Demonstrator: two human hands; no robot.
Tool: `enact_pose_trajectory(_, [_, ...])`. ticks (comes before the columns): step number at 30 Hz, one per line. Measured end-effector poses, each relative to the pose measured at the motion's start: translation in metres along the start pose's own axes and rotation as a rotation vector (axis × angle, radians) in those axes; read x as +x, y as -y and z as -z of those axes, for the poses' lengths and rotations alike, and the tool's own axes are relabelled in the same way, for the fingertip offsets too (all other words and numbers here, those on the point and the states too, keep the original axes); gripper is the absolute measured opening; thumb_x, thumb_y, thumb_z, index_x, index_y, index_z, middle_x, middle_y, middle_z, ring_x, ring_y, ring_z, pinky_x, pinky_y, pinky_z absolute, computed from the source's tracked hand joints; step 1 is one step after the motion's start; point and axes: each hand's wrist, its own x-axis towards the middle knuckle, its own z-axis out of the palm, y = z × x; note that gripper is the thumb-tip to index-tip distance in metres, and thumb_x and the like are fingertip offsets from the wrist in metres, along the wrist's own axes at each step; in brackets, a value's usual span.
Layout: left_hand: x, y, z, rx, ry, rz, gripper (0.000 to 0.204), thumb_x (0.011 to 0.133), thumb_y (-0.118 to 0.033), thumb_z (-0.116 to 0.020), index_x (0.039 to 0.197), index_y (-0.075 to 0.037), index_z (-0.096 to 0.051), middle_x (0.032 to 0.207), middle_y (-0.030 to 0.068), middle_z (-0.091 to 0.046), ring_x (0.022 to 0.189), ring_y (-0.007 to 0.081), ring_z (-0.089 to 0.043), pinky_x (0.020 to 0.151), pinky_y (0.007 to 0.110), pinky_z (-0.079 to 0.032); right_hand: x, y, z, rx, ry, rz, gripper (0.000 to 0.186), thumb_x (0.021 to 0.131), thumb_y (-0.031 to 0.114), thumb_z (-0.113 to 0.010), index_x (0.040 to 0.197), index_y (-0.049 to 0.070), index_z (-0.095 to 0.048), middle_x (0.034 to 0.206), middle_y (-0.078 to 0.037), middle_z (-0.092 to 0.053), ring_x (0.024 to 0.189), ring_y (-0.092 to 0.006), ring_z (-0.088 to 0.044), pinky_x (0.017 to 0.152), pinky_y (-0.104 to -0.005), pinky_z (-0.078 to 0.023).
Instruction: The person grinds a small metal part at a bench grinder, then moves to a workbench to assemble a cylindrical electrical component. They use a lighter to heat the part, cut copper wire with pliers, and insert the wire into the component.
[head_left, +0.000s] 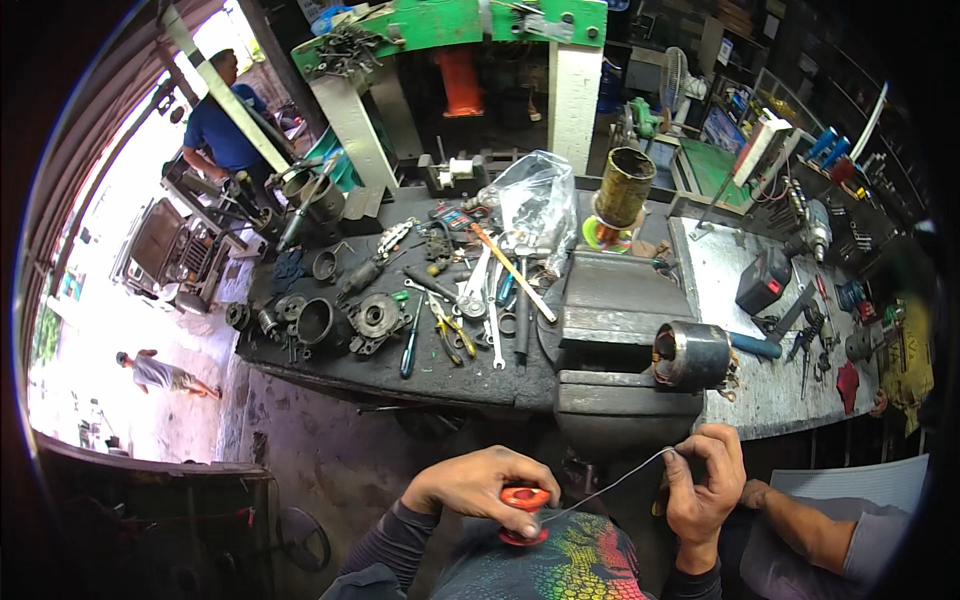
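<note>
Head cam: L hand (478, 482) is clamped on round red spool (526, 497); R hand (708, 487) pinches thin grey wire (620, 483) strung betw. hands.

Dark workbench (436, 387), cluttered. Near front edge: teal screwdriver (411, 345), yellow-handled pliers (442, 325), wrench (495, 335). Left half: round cast housing (378, 312).

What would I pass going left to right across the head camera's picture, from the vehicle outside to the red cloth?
Vehicle outside, open round metal housing, blue-handled screwdriver, yellow-handled pliers, red spool, dark metal cylinder, red cloth.
</note>
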Motion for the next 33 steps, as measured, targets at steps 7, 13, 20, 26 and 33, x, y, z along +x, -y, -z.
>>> enact_pose_trajectory(7, [0.002,0.025,-0.003,0.554,-0.355,0.052,0.048,0.078,-0.039,-0.083,0.102,-0.001,-0.066,0.099,0.0145,-0.061,0.089,0.0364,-0.064,0.079,0.043,-0.052,0.01,0.006,-0.006,-0.14,0.108,0.207,0.022,0.069,-0.003,-0.079,0.085,0.002,-0.065,0.088,-0.012,-0.06,0.07,-0.0283,-0.057,0.062,-0.0376,-0.045])
enact_pose_trajectory(13, [-0.009,0.044,0.009,0.733,-0.602,-0.109,0.028,0.084,-0.016,-0.075,0.111,-0.012,-0.072,0.114,0.0108,-0.06,0.101,0.0313,-0.059,0.086,0.04,-0.052,0.007,0.01,-0.001,-0.184,0.435,0.378,0.025,0.064,0.0,-0.077,0.086,0.005,-0.066,0.091,-0.01,-0.064,0.075,-0.0301,-0.061,0.065,-0.0397,-0.047])
enact_pose_trajectory(20, [-0.006,0.066,0.024,0.802,-0.347,-0.174,0.026,0.078,-0.009,-0.078,0.103,-0.016,-0.077,0.121,0.0064,-0.062,0.102,0.0295,-0.058,0.09,0.04,-0.051,-0.005,0.01,0.006,-0.265,0.65,0.382,0.027,0.063,0.001,-0.075,0.089,0.006,-0.067,0.094,-0.008,-0.065,0.078,-0.0267,-0.062,0.067,-0.0382,-0.049])
enact_pose_trajectory(26, [-0.015,0.036,0.048,0.294,-0.579,-0.103,0.015,0.087,-0.01,-0.076,0.102,-0.007,-0.078,0.11,0.0086,-0.065,0.102,0.0237,-0.065,0.09,0.034,-0.052,-0.016,0.004,0.061,-0.252,0.108,-0.011,0.019,0.076,-0.004,-0.076,0.094,0.0,-0.072,0.091,-0.013,-0.065,0.081,-0.0287,-0.064,0.071,-0.036,-0.052])
enact_pose_trajectory(33, [0.051,-0.048,0.07,0.574,-0.97,-0.288,0.016,0.088,-0.008,-0.072,0.103,-0.003,-0.076,0.108,0.0155,-0.068,0.104,0.0293,-0.066,0.09,0.036,-0.051,-0.05,-0.016,0.075,-0.285,-0.142,-0.287,0.025,0.092,0.006,-0.071,0.115,-0.004,-0.072,0.104,-0.016,-0.07,0.094,-0.0262,-0.068,0.087,-0.0336,-0.052])
